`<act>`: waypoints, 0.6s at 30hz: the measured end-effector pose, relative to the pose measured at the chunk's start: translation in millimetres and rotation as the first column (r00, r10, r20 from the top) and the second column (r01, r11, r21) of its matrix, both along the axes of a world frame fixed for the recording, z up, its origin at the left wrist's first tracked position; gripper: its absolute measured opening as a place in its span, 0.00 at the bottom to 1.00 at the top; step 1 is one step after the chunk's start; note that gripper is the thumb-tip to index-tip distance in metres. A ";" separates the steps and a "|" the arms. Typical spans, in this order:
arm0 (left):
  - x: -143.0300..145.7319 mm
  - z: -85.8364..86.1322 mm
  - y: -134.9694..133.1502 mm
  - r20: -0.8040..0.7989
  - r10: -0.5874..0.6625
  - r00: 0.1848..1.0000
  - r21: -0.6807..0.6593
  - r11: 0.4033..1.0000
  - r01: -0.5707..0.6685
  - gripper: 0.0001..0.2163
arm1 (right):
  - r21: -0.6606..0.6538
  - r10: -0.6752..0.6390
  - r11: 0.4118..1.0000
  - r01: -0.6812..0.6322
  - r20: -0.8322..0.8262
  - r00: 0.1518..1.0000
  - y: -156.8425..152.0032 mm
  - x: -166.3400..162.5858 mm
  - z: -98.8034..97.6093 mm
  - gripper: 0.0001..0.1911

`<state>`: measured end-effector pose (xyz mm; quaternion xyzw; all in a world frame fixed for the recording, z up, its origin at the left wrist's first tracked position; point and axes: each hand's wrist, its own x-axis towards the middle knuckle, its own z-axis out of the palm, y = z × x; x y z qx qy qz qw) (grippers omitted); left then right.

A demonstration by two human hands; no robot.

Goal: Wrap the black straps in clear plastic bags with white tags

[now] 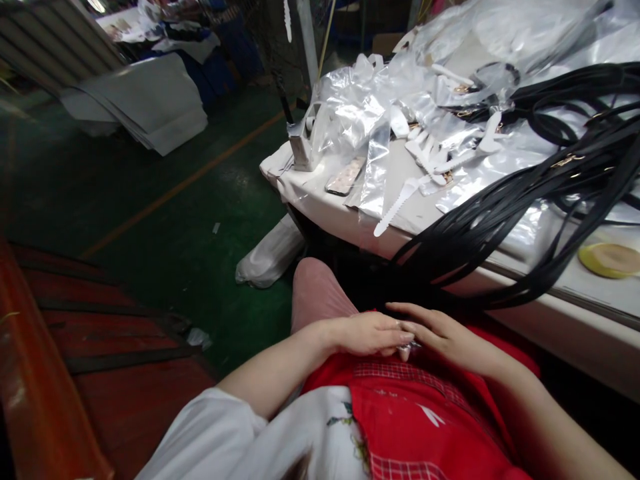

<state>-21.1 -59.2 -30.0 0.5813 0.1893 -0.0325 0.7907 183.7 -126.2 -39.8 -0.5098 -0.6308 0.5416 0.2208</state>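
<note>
My left hand (375,335) rests over my lap on the red apron (415,413), its fingers bent together. Its fingertips meet those of my right hand (443,339). A small shiny bit (411,345) shows where the fingers meet; I cannot make out what it is. My right hand has its fingers stretched and somewhat apart, with the index finger lifted off the others. Just beyond my hands, a bundle of black straps (480,233) with gold-coloured clasps hangs over the edge of the white table (340,223).
Clear plastic bags (355,107) and several white serrated plastic strips (400,203) cover the tabletop. A phone (346,177) lies near its corner, a yellow tape roll (610,259) at the right. Left are a red wooden piece (110,373), a white wrapped bundle (273,253) and white sheets (145,103).
</note>
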 end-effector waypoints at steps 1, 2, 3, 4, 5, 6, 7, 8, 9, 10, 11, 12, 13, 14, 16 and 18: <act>-8.7 4.9 4.3 0.020 0.036 0.999 -0.128 0.991 -0.033 0.20 | 0.022 -0.003 1.000 0.003 -0.016 1.000 1.2 1.8 -2.5 0.24; -19.6 11.0 9.6 0.034 0.112 0.993 -0.256 0.962 -0.100 0.20 | 0.053 -0.014 0.999 0.014 -0.013 1.000 2.2 2.7 -5.9 0.26; -32.3 18.3 15.6 0.040 0.222 0.974 -0.361 0.912 -0.194 0.19 | 0.089 -0.037 0.995 0.036 0.008 0.999 2.9 1.9 -9.7 0.28; -46.4 26.6 21.9 0.039 0.364 0.931 -0.435 0.844 -0.312 0.17 | 0.125 -0.069 0.990 0.063 0.042 0.997 3.1 -1.0 -13.6 0.30; -61.0 35.7 27.7 0.041 0.520 0.853 -0.481 0.759 -0.439 0.16 | 0.161 -0.100 0.983 0.086 0.080 0.992 2.8 -6.3 -16.8 0.31; -75.4 45.2 32.5 0.045 0.651 0.758 -0.510 0.667 -0.543 0.15 | 0.186 -0.109 0.979 0.088 0.109 0.988 2.3 -14.0 -18.9 0.30; -88.7 54.5 36.0 0.047 0.763 0.645 -0.531 0.566 -0.630 0.15 | 0.200 -0.079 0.978 0.053 0.124 0.989 1.5 -23.6 -19.5 0.28; -100.1 63.3 38.1 0.052 0.851 0.523 -0.550 0.461 -0.696 0.14 | 0.206 -0.005 0.978 -0.022 0.128 0.992 1.0 -34.6 -18.6 0.25; -108.9 70.8 39.0 0.053 0.910 0.411 -0.571 0.365 -0.735 0.14 | 0.212 0.096 0.970 -0.121 0.126 0.987 0.8 -46.5 -16.5 0.21; -114.7 76.5 39.3 0.044 0.951 0.306 -0.588 0.272 -0.761 0.13 | 0.221 0.205 0.948 -0.227 0.120 0.971 1.2 -58.6 -13.4 0.19; -117.6 80.1 39.5 0.023 0.977 0.210 -0.593 0.183 -0.785 0.12 | 0.236 0.304 0.917 -0.322 0.107 0.946 2.5 -70.4 -9.8 0.16; -117.6 81.0 40.2 -0.002 0.993 0.118 -0.575 0.095 -0.813 0.12 | 0.257 0.390 0.880 -0.399 0.086 0.917 4.5 -81.5 -6.0 0.15; -115.2 79.4 41.5 -0.018 1.000 0.022 -0.529 0.009 -0.849 0.12 | 0.282 0.460 0.844 -0.456 0.056 0.886 7.4 -91.7 -1.9 0.14; -111.1 75.1 43.3 -0.012 0.997 -0.071 -0.456 -0.069 -0.887 0.12 | 0.307 0.522 0.810 -0.500 0.012 0.853 10.8 -100.5 2.6 0.14; -100.2 60.3 46.4 0.111 0.971 -0.213 -0.258 -0.179 -0.949 0.09 | 0.337 0.603 0.765 -0.548 -0.080 0.794 19.0 -113.0 14.6 0.14; -90.5 41.4 44.7 0.332 0.915 -0.230 -0.031 -0.233 -0.972 0.08 | 0.319 0.627 0.764 -0.561 -0.158 0.763 27.8 -116.8 32.3 0.14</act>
